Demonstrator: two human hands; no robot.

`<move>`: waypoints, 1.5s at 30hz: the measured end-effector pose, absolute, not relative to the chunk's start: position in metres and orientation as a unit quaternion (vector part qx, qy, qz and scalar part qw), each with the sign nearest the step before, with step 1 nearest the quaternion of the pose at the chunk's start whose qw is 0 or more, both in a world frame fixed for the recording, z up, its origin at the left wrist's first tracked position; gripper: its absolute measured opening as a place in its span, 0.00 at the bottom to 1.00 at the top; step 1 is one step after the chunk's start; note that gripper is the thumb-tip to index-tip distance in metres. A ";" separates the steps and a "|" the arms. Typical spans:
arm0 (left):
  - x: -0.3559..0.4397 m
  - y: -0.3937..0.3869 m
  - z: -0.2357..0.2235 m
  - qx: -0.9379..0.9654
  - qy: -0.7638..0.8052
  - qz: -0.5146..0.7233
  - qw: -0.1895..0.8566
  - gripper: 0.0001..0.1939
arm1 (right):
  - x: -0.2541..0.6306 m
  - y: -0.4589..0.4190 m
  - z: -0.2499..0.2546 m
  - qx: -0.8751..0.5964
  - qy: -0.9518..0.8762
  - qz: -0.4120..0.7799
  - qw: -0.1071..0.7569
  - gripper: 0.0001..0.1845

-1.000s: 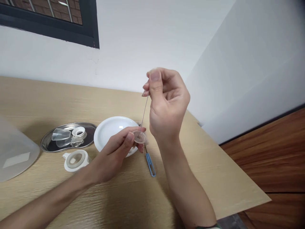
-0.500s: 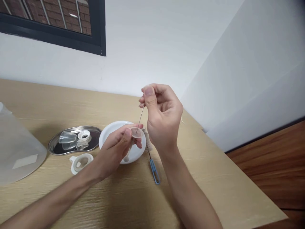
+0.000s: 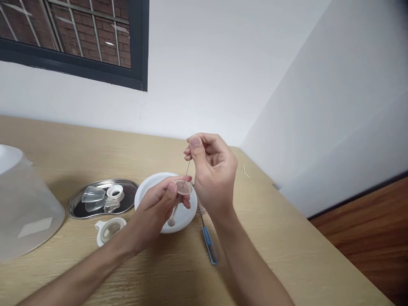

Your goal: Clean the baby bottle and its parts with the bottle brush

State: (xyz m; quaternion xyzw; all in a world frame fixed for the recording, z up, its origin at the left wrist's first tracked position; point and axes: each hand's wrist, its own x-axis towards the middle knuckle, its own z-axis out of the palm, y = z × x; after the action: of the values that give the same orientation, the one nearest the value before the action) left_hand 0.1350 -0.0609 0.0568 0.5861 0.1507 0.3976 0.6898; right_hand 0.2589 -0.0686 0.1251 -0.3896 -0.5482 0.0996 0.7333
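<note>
My left hand (image 3: 164, 197) is closed around a translucent piece with a round, flared top (image 3: 184, 187) and a narrow stem pointing down over a white bowl (image 3: 188, 216). Above it, my right hand (image 3: 214, 168) pinches the upper end of a thin wire rod (image 3: 187, 171). The rod slants down into the middle of the flared top; its lower end cannot be made out. Just right of the bowl lies a brush with a blue loop handle (image 3: 209, 245), its bristles partly hidden by my right hand.
A kidney-shaped metal tray (image 3: 76, 211) holds clear plastic pieces (image 3: 93, 194) and a white ring (image 3: 114, 191). Nearer me lies a white, handled round part (image 3: 101, 231). A large frosted container (image 3: 30, 208) stands at left. A thin pale strip (image 3: 246, 171) lies near the table's right edge.
My right hand has come down closer to the flared top, so less of the rod shows above it. The whole view has tilted up slightly.
</note>
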 end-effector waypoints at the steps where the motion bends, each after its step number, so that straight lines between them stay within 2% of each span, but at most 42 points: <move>1: 0.135 -0.060 0.057 0.585 0.151 0.397 0.691 0.20 | 0.258 -0.068 0.125 -0.391 -0.548 0.101 0.733 0.06; 28: 0.131 -0.060 0.064 0.583 0.144 0.392 0.697 0.23 | 0.254 -0.069 0.122 -0.397 -0.551 0.129 0.723 0.06; 36: 0.132 -0.059 0.068 0.553 0.142 0.400 0.717 0.20 | 0.253 -0.067 0.119 -0.390 -0.552 0.141 0.724 0.06; 45: 0.132 -0.057 0.068 0.508 0.148 0.427 0.733 0.17 | 0.246 -0.066 0.112 -0.395 -0.538 0.216 0.713 0.09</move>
State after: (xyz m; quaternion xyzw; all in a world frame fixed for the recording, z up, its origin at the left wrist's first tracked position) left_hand 0.1319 -0.0565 0.0676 0.5079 0.1484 0.4272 0.7332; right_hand 0.2462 -0.0661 0.1124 -0.3948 -0.5377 0.2160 0.7130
